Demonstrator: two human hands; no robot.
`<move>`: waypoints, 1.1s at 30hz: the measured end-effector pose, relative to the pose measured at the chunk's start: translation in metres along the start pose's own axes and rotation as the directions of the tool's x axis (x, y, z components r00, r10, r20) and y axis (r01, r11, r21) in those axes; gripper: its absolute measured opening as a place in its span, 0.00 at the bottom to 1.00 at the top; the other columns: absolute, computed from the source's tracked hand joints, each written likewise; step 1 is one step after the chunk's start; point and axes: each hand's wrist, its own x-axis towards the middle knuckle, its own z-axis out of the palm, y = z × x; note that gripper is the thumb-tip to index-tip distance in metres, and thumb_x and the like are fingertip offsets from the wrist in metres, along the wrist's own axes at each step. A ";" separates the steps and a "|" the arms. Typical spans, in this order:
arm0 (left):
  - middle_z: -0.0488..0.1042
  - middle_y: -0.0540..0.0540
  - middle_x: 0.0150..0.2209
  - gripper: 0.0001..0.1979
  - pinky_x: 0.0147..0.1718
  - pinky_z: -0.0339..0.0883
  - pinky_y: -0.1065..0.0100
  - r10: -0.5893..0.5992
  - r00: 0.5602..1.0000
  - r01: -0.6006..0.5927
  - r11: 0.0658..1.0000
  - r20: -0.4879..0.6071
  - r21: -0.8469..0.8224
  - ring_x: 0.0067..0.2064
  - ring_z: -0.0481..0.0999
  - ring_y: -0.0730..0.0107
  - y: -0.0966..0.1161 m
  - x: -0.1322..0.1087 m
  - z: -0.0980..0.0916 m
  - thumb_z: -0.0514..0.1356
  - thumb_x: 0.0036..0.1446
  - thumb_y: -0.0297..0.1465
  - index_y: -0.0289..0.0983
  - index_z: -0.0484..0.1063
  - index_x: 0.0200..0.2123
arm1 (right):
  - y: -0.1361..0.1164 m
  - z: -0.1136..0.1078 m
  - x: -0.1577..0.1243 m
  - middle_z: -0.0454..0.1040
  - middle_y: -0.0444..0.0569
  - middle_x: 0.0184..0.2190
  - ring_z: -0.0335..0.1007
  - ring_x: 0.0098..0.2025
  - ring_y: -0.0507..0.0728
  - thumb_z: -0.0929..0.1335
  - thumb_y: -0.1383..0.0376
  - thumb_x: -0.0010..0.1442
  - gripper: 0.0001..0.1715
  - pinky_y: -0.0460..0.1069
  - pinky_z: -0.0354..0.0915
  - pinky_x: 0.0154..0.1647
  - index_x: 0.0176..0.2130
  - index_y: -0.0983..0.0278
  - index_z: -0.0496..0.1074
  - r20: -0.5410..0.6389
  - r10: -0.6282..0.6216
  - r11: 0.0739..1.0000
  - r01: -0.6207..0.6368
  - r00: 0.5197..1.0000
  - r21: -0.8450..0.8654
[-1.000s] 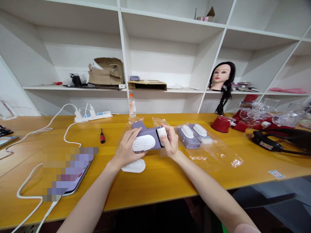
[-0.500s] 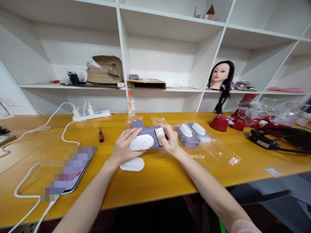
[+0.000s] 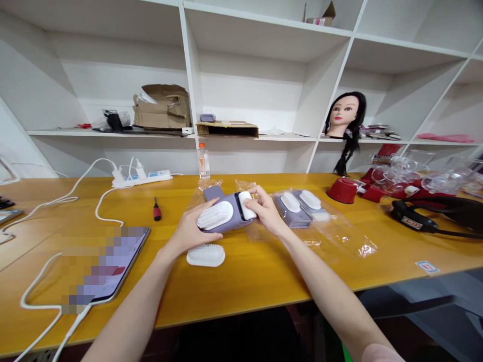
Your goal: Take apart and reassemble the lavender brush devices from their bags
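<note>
Lavender plastic case [image 3: 226, 225] held between both hands over the yellow wooden table [image 3: 241, 286], just in front of the person; can't tell if its underside touches the top. Left hand [image 3: 184, 232] in a wide grip over a white bristled oval pad [image 3: 215, 215], fingers spanning the pad, which steadies the case. Right hand [image 3: 267, 211] in a narrow pinch on a small white bar [image 3: 246, 205] at the case's far end, fingers close around it, so that end gets the fine control. Second white bristled pad [image 3: 206, 255] lies loose on the table just below the left hand, within easy reach. Matching bagged set [image 3: 296, 207] sits just right of the right hand on clear plastic film [image 3: 350, 246]. Red-handled screwdriver [image 3: 157, 211] lies off to the left, near a pixelated tablet [image 3: 103, 266], out of the working area
</note>
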 end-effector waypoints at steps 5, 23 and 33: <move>0.69 0.44 0.54 0.42 0.53 0.62 0.56 -0.002 1.000 0.003 0.999 0.025 -0.034 0.53 0.70 0.56 0.002 0.000 -0.001 0.68 0.37 0.34 0.41 0.60 0.58 | 0.002 0.005 -0.001 0.59 0.32 0.14 0.51 0.13 0.46 0.67 0.57 0.50 0.16 0.40 0.47 0.13 0.34 0.58 0.55 -0.111 -0.028 0.998 0.033 0.993 0.044; 0.68 0.44 0.55 0.42 0.54 0.60 0.58 0.032 0.999 -0.032 0.999 -0.030 -0.001 0.54 0.68 0.57 0.007 -0.001 -0.005 0.69 0.36 0.36 0.42 0.61 0.58 | -0.003 0.005 -0.006 0.62 0.33 0.15 0.54 0.14 0.46 0.67 0.59 0.52 0.14 0.41 0.50 0.16 0.34 0.60 0.57 -0.025 -0.133 0.991 0.133 0.991 -0.022; 0.69 0.44 0.54 0.42 0.53 0.60 0.58 0.031 0.999 -0.031 1.000 -0.041 -0.006 0.53 0.69 0.56 0.007 -0.001 -0.005 0.70 0.35 0.36 0.42 0.62 0.57 | 0.000 0.005 -0.007 0.66 0.35 0.18 0.59 0.17 0.47 0.68 0.61 0.54 0.13 0.42 0.53 0.18 0.35 0.60 0.57 -0.001 -0.159 0.985 0.159 0.987 -0.074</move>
